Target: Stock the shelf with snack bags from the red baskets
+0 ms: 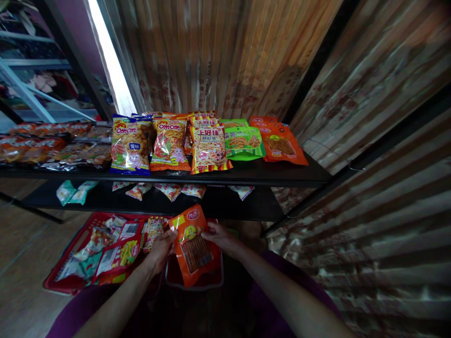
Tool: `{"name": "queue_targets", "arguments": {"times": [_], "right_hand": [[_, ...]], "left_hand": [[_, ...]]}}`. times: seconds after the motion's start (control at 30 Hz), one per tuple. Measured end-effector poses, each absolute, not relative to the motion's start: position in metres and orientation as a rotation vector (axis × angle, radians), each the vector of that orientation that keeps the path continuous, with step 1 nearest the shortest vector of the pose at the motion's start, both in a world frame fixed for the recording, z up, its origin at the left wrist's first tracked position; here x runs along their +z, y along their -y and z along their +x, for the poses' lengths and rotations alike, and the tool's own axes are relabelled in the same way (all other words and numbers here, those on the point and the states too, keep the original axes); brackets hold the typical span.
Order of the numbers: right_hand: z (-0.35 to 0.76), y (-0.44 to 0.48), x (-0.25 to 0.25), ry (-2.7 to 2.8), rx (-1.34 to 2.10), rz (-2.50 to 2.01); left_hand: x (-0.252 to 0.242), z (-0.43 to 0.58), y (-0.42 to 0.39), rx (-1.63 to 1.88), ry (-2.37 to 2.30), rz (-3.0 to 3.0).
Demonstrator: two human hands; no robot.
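An orange snack bag (192, 239) with a clear window showing brown sticks is held up between both hands. My left hand (164, 246) grips its left edge, and my right hand (220, 237) grips the right edge near the top. Under the bag stands a small red basket (221, 277), its inside mostly hidden. To the left of my left hand, a larger red basket (58, 274) contains several snack bags, among them a red bag (116, 256) with a picture of yellow snacks.
A black shelf (246, 177) carries several snack bags: blue-edged bags (130, 145), prawn cracker bags (209, 148), green bags (244, 142) and orange bags (282, 143) at the right end. Small packets (75, 191) lie on the lower shelf. A pleated curtain (387, 211) hangs at the right.
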State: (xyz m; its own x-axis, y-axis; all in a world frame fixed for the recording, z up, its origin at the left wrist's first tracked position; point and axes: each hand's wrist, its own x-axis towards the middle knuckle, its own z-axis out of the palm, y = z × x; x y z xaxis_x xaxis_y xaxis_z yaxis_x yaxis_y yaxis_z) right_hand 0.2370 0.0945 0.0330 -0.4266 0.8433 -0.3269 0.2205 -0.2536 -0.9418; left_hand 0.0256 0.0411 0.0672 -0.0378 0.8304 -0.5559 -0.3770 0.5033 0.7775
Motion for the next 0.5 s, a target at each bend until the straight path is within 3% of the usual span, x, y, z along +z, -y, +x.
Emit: {"name": "queue_targets", "arguments": {"times": [0.5], "right_hand": [[0.231,-0.093,0.032,1.461,1.658,-1.43]], "left_hand": [[0.045,0.034,-0.044,0.877,-1.425,0.428]]}}
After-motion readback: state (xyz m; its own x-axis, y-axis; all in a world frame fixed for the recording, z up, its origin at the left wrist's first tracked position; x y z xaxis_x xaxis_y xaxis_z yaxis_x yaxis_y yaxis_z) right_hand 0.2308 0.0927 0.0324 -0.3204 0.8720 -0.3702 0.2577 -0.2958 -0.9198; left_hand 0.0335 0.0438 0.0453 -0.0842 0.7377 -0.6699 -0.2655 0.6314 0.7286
